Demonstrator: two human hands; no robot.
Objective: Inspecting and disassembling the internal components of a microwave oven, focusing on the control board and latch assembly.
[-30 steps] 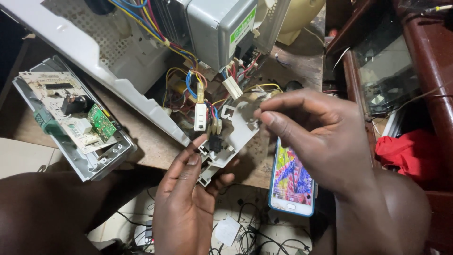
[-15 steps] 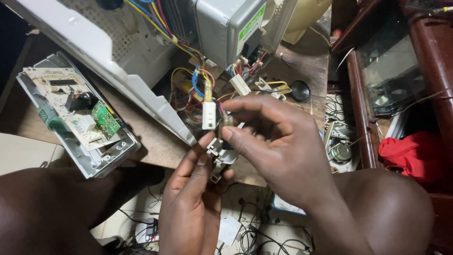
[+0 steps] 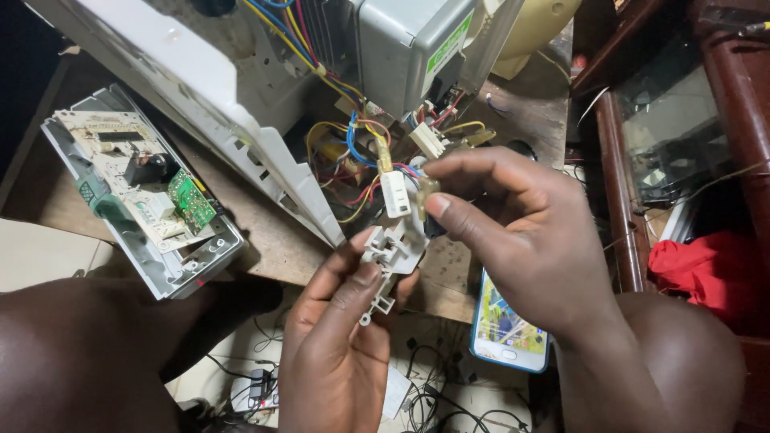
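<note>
My left hand (image 3: 341,345) grips a small white plastic switch bracket (image 3: 391,255) just past the front edge of a wooden table (image 3: 273,240). My right hand (image 3: 521,240) pinches a small yellowish wire connector (image 3: 425,196) right above the bracket. A white connector block (image 3: 395,194) hangs beside it on coloured wires (image 3: 353,144) that run up into an opened grey appliance (image 3: 409,40).
A detached control panel with a green circuit board (image 3: 191,200) lies at the left of the table. The appliance's white casing (image 3: 208,104) slants across the middle. A smartphone (image 3: 505,329) lies under my right wrist. Tangled cables cover the floor. A dark wooden cabinet (image 3: 666,144) and red cloth (image 3: 698,269) stand right.
My right hand has shifted a little right and up, still pinching the connector over the bracket. The phone is uncovered again. My left hand holds steady.
</note>
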